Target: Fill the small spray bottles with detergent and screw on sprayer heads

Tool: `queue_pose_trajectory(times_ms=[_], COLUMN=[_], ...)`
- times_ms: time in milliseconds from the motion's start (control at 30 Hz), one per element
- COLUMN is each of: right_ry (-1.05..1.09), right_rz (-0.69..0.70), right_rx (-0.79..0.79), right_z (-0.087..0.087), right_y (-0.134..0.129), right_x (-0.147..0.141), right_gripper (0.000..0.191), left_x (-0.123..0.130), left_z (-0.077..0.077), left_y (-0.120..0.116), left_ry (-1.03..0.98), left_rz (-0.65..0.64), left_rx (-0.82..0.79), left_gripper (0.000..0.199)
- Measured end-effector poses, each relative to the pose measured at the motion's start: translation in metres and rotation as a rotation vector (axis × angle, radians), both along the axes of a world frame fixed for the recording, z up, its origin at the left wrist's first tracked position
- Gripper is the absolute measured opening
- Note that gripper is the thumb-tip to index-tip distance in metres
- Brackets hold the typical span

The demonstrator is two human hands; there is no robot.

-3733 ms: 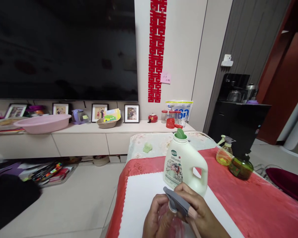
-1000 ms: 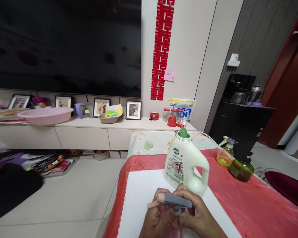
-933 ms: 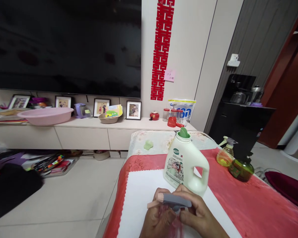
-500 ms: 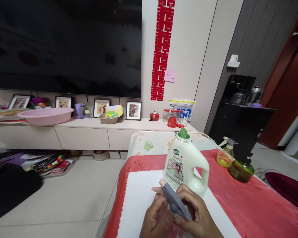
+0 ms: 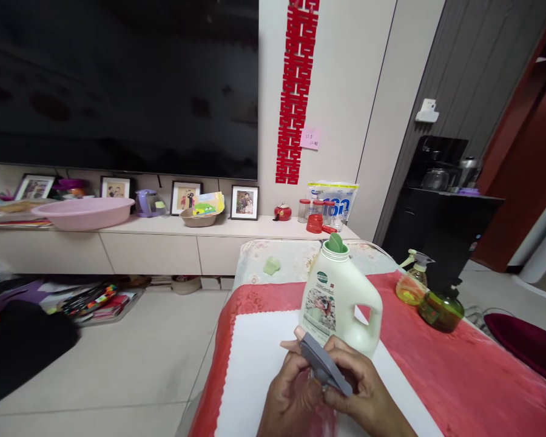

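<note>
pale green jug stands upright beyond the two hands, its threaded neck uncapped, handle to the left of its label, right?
The handle is to the right of the label, not the left, as the head view shows. The rest holds: the pale green jug stands upright beyond the left hand and right hand, its threaded neck uncapped.

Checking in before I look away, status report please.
Both hands on grey spray head, left also around clear pinkish bottle. Big pale-green jug close behind, neck open.

Pink bottle [image 5: 324,420] mostly hidden
</note>
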State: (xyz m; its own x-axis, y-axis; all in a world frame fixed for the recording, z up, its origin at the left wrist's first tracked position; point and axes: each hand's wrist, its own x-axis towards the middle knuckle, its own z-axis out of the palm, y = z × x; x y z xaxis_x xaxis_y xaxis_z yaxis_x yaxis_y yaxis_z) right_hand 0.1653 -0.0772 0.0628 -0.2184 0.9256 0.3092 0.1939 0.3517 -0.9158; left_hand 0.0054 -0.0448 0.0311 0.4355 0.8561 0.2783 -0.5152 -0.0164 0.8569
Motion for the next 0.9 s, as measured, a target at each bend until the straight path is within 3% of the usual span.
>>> queue_pose_trajectory(times_ms=[233,533,667,900], right_ry=[-0.104,0.071,0.062,0.055], right_rz=[-0.164,-0.126,-0.107,-0.094], right_rx=[0.11,-0.04,-0.068,-0.022], right_z=[-0.005,0.0,0.002,-0.012], right_y=[0.0,-0.001,-0.002,-0.001], right_x=[-0.004,-0.011,-0.011,-0.005], right_gripper=[0.044,0.047,0.047,0.03], left_x=[-0.002,-0.003,-0.002,0.004], left_z=[-0.003,-0.008,-0.007,-0.011], left_y=[0.002,0.005,0.005,0.002], left_ry=[0.049,0.074,0.07,0.033], left_rz=[0.077,0.092,0.085,0.045], left_rx=[0.133,0.167,0.107,-0.028], left_gripper=[0.033,0.034,0.037,0.043])
